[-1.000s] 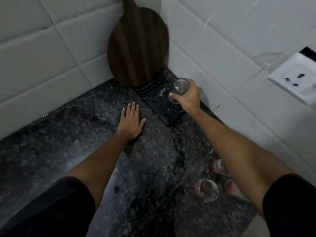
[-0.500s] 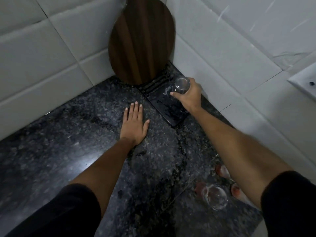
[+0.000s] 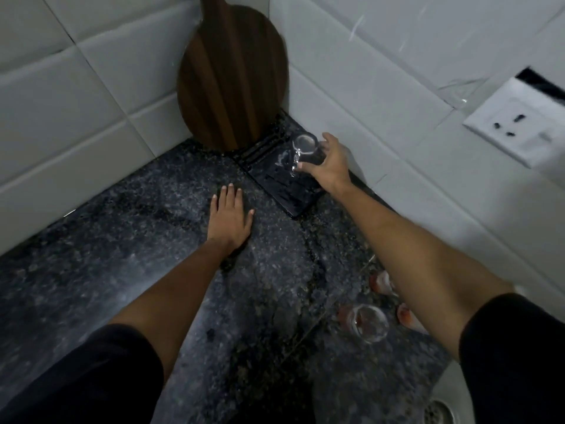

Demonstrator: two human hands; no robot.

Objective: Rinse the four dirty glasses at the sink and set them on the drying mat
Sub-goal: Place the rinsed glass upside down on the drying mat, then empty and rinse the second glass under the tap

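Glass stands on the drying mat in the desk's far corner, my right hand loosely fingering it, half open; left hand presses flat on desk.

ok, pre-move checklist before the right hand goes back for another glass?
1. Rinsed glass on the drying mat: ok, it stands there upside down.
2. Right hand off the glass: not ok, thumb and fingers are opened but close round it; contact cannot be told.
3. Left hand out of the way: ok, flat on the counter, beside the mat.
4. Dirty glasses left: three show reddish residue, one in full view, two partly behind the right forearm.
5. Mat room for more: ok, near part is bare.
6. Cutting board steady against the wall: cannot tell.
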